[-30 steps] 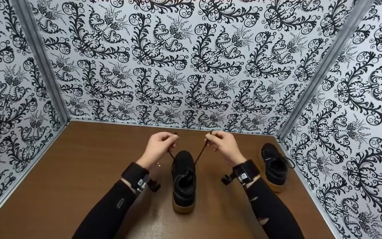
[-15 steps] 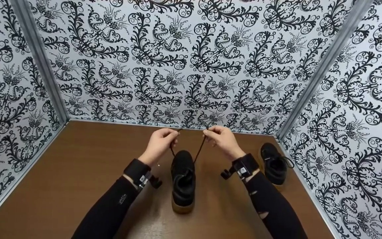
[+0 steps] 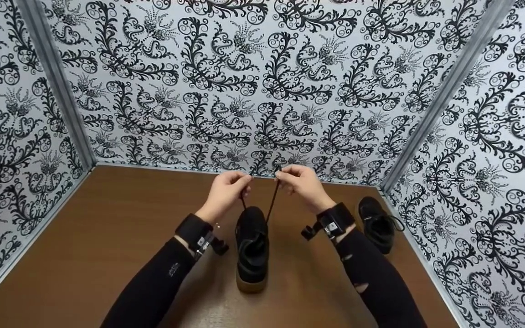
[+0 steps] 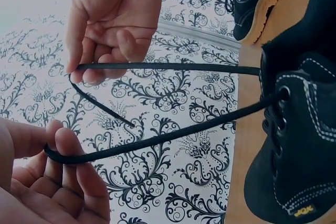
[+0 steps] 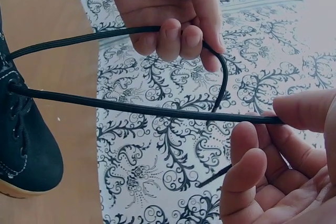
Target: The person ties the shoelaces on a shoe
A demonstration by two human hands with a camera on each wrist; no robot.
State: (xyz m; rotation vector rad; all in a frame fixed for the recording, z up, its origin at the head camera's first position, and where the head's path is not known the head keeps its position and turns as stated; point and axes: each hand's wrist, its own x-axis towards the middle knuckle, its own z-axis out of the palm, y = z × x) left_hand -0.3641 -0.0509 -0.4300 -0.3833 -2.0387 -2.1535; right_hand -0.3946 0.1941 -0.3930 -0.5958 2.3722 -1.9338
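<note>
A black lace-up shoe [image 3: 251, 269] with a tan sole stands on the brown table, toe pointing away from me. Above and left of its toe, my left hand [image 3: 226, 189] pinches one shoelace end [image 4: 157, 141], which runs taut from a top eyelet. My right hand [image 3: 306, 184] pinches the other shoelace end [image 5: 147, 109] between thumb and fingers, level with the left hand and to the right of it. Both laces rise from the shoe in a narrow V. Beyond each grip a loose tip hangs down in the wrist views. The ends are apart from each other.
A second black shoe [image 3: 378, 228], its lace looped in a bow, stands at the right side of the brown table [image 3: 116, 237]. Patterned black-and-white walls [image 3: 262, 91] close off the back and sides, with grey posts [image 3: 57, 86] at the corners.
Both hands have risen and moved closer together, still holding the lace ends, so the laces stand steeper. The shoe between my arms stays in place.
</note>
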